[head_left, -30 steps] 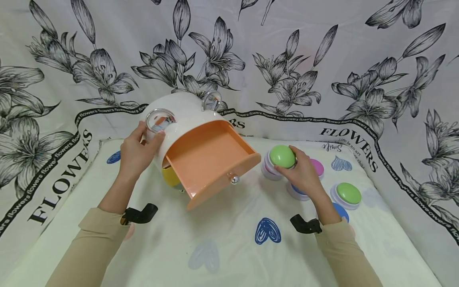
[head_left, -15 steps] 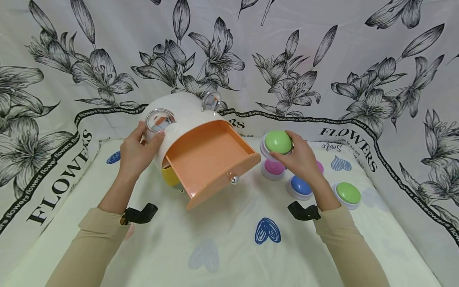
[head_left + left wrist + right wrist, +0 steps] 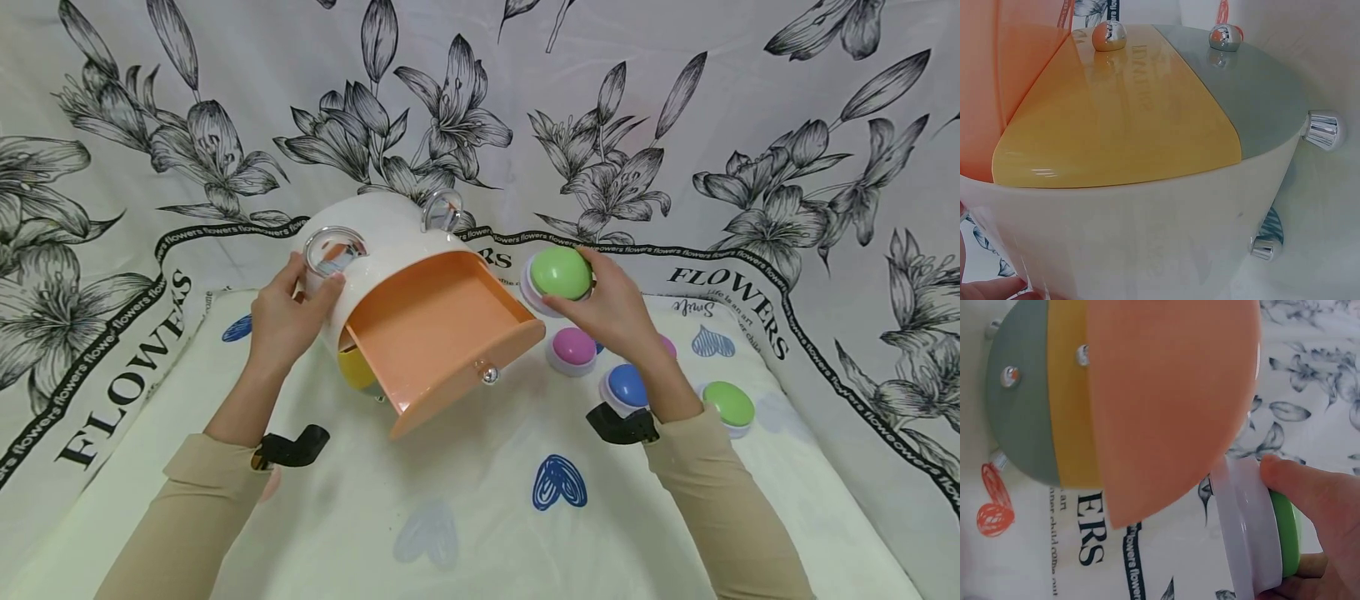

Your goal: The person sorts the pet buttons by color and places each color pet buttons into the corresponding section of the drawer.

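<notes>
A white, rounded small drawer box stands left of centre in the head view, with ring-shaped clear ears. Its orange top drawer is pulled out and holds nothing. Below that sit a yellow drawer and a grey-green drawer with chrome knobs, both closed in the left wrist view. My left hand grips the box's left side, thumb just under one ear. My right hand holds a round, green-domed, white-based piece on its edge, raised beside the open drawer's right side.
Similar domed pieces lie on the right of the white cloth: a pink one, a blue one and a green one, others partly hidden behind my right arm. A flower-printed curtain hangs behind.
My right hand has lifted the green-domed piece off the pink one and carried it up and left toward the drawer. The left hand and the drawer box have stayed put.
</notes>
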The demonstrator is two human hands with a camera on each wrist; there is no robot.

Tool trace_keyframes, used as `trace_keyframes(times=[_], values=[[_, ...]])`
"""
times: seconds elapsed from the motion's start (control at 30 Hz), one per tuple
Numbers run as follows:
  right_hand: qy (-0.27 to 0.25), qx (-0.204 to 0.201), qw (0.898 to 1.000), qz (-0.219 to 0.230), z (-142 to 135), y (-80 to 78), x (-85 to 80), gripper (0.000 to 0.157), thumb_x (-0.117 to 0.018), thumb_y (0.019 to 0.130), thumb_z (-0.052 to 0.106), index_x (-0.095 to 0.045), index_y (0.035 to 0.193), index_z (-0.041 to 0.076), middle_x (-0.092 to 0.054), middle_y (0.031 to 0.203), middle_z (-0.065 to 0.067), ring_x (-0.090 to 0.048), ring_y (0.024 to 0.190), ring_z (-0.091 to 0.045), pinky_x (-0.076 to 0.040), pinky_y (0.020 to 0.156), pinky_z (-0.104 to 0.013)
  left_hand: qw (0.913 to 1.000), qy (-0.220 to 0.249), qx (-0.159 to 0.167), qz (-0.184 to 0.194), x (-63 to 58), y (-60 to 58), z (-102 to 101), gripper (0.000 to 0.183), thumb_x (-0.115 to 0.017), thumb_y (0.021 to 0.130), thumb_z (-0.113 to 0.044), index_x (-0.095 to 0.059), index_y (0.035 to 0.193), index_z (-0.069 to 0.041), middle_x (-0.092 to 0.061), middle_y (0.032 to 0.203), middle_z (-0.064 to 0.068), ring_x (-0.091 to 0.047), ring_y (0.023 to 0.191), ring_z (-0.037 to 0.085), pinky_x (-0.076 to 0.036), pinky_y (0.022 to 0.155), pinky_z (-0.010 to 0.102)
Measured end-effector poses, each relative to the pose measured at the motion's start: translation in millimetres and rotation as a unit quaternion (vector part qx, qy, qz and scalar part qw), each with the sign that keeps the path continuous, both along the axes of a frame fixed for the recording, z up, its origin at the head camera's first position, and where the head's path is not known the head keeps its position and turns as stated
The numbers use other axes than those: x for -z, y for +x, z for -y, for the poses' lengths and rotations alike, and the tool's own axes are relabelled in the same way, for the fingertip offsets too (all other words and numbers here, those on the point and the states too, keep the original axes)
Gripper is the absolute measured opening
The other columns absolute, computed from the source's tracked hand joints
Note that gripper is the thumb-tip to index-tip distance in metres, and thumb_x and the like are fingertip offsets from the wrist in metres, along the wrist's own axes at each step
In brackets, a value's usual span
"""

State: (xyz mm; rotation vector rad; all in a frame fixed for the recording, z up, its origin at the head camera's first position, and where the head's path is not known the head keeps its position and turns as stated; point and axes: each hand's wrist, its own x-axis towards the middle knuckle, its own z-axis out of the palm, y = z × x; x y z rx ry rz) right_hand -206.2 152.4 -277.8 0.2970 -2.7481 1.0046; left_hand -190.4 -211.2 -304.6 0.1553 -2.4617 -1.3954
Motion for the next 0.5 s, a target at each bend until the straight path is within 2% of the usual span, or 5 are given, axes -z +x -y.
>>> trace_keyframes(times=[0.3, 0.5], values=[[-0.014, -0.043, 0.999, 0.014, 31, 5.3, -16.5, 0.081, -0.077, 0.072, 0.037, -0.038, 0.139, 0.01, -0.05, 0.131, -0.007, -0.052, 0.11, -0.023, -0.05, 0.09, -0.039, 1.0, -0.001, -0.001, -0.005, -0.5, 0.0, 0, 0.069, -0.055, 0.086, -0.049, -0.035, 0.143, -0.015, -0.022, 0.151, 0.001, -0.026, 0.137, 0.024, -0.039, 0.099, 0.046], [0.001, -0.077, 0.997, 0.019, 51, 7.3, -21.9, 0.079, -0.078, 0.071, 0.035, -0.04, 0.136, 0.01, -0.05, 0.129, -0.005, -0.053, 0.107, -0.021, -0.05, 0.089, -0.035, 1.0, -0.001, -0.003, 0.001, 0.0, -0.4, 0, 0.071, -0.055, 0.086, -0.05, -0.032, 0.144, -0.014, -0.02, 0.152, 0.001, -0.027, 0.136, 0.026, -0.038, 0.1, 0.046]])
